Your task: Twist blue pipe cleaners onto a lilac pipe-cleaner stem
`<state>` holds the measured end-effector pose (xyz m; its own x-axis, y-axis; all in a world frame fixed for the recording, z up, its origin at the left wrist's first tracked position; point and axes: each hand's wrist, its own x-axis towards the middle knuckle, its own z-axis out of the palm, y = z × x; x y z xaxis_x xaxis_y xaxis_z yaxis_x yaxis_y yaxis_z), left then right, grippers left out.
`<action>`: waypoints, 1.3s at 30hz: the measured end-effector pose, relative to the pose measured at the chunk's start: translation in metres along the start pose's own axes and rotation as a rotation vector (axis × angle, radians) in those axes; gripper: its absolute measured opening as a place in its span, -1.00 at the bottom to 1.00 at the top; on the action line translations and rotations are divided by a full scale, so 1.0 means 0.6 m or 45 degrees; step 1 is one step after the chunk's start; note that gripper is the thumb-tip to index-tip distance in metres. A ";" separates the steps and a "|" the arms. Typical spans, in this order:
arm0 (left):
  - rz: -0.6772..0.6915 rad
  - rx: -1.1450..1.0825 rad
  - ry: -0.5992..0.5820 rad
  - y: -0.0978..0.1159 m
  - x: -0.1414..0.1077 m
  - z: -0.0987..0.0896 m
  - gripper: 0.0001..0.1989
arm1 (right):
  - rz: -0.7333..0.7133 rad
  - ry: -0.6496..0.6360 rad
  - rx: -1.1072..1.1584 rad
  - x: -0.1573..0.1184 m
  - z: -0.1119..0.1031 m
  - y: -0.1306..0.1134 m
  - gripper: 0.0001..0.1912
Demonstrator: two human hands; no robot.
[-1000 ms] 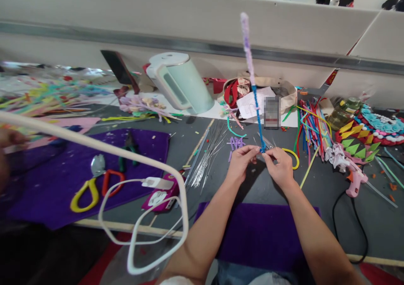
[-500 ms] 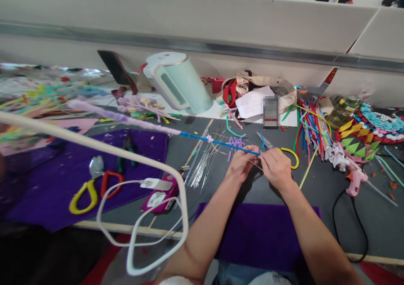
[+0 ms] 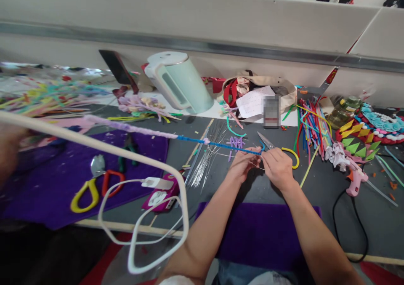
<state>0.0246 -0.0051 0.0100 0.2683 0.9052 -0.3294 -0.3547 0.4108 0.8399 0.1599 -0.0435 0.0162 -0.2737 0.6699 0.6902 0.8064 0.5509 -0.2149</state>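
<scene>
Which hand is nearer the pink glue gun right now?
Right. The right hand sits left of the glue gun, apart from it; the left hand is farther left.

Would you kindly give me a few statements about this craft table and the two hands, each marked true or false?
1. Both the left hand and the right hand pinch the near end of the blue and lilac pipe cleaner. True.
2. The pipe cleaner stands straight up. False: it lies nearly level, pointing away to the left.
3. The pink glue gun lies right of the hands. True.
4. The pale green kettle lies tipped on the purple cloth. False: it stands upright behind it, on a white sheet.
</scene>
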 end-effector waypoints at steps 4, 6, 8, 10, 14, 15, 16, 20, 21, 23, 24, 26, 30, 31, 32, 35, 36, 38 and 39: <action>0.045 0.044 0.016 0.001 -0.001 0.000 -0.74 | 0.009 -0.010 0.052 -0.001 0.003 -0.001 -0.81; 0.073 0.025 0.023 -0.001 0.001 -0.002 -0.76 | 0.054 0.011 0.121 -0.002 0.005 -0.002 -0.82; 0.104 -0.013 0.032 -0.003 0.001 -0.004 -0.77 | 0.133 0.052 0.229 -0.002 0.007 -0.003 -0.82; 0.129 -0.045 0.028 -0.003 0.001 -0.004 -0.78 | 0.247 0.095 0.360 -0.001 0.008 -0.004 -0.82; 0.163 -0.089 0.002 0.000 -0.002 0.002 -0.81 | 0.562 0.174 0.627 0.003 0.007 -0.011 -0.84; 0.167 -0.102 0.009 0.000 -0.003 0.004 -0.81 | 0.643 0.191 0.704 0.005 0.007 -0.012 -0.84; 0.171 -0.116 0.020 0.000 -0.004 0.006 -0.81 | 0.721 0.205 0.790 0.006 0.007 -0.013 -0.84; 0.195 -0.188 0.058 0.000 -0.007 0.014 -0.79 | 0.991 0.236 1.203 0.009 0.012 -0.013 -0.82; 0.205 -0.197 0.057 0.000 -0.007 0.014 -0.79 | 1.047 0.239 1.302 0.010 0.014 -0.013 -0.81; 0.242 -0.195 0.031 0.000 -0.008 0.014 -0.81 | 1.137 0.234 1.473 0.010 0.018 -0.012 -0.80; 0.268 -0.186 0.008 0.001 -0.009 0.013 -0.82 | 1.168 0.228 1.544 0.010 0.019 -0.012 -0.80; 0.326 -0.166 -0.029 0.001 -0.009 0.010 -0.83 | 1.204 0.217 1.650 0.011 0.021 -0.012 -0.80; 0.339 -0.134 -0.017 0.000 -0.008 0.009 -0.84 | 1.214 0.226 1.677 0.011 0.021 -0.009 -0.80; 0.319 -0.135 -0.002 -0.001 -0.007 0.010 -0.84 | 1.209 0.232 1.651 0.011 0.022 -0.009 -0.80; 0.297 -0.143 0.014 -0.001 -0.007 0.011 -0.83 | 1.200 0.234 1.618 0.010 0.022 -0.008 -0.79; 0.248 -0.183 0.068 -0.003 -0.005 0.014 -0.79 | 1.159 0.237 1.503 0.008 0.024 -0.006 -0.79; 0.239 -0.195 0.081 -0.002 -0.005 0.014 -0.78 | 1.144 0.238 1.468 0.008 0.024 -0.006 -0.79; 0.223 -0.217 0.096 -0.002 -0.004 0.015 -0.76 | 1.118 0.240 1.414 0.007 0.025 -0.006 -0.79; 0.213 -0.227 0.093 -0.001 -0.004 0.014 -0.76 | 1.109 0.237 1.396 0.007 0.024 -0.006 -0.79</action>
<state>0.0319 -0.0088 0.0139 0.1294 0.9649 -0.2284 -0.5430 0.2617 0.7979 0.1479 -0.0355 0.0098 0.2352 0.9644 0.1209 -0.1558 0.1602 -0.9747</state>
